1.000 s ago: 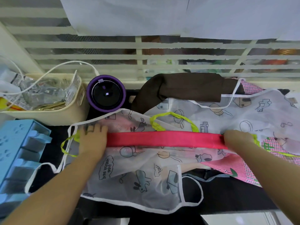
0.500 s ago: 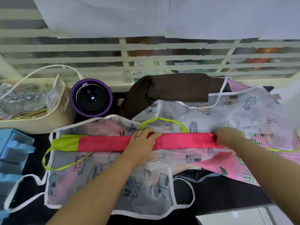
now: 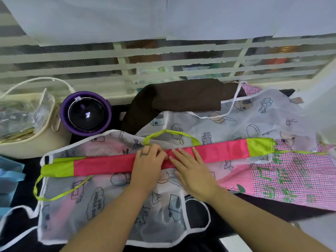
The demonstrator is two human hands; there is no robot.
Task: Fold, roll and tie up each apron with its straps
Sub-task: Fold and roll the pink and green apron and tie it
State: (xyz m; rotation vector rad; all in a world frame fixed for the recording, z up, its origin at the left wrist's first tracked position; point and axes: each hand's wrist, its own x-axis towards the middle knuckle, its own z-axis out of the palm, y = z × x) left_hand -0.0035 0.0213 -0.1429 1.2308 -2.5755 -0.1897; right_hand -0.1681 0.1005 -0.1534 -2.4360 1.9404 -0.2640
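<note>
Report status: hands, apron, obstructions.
Left hand grips pink apron mid-strip, right hand flat on it. Folded long, not rolled; green strap loose. Lies over white aprons, nothing blocking.

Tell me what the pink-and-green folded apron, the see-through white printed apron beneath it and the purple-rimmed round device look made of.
The pink-and-green folded apron: apparently thin cloth, matte; it holds sharp creases. The see-through white printed apron: probably sheer non-woven fabric, matte; pink shows through it. The purple-rimmed round device: likely plastic, with glossy black centre reflecting light.
</note>
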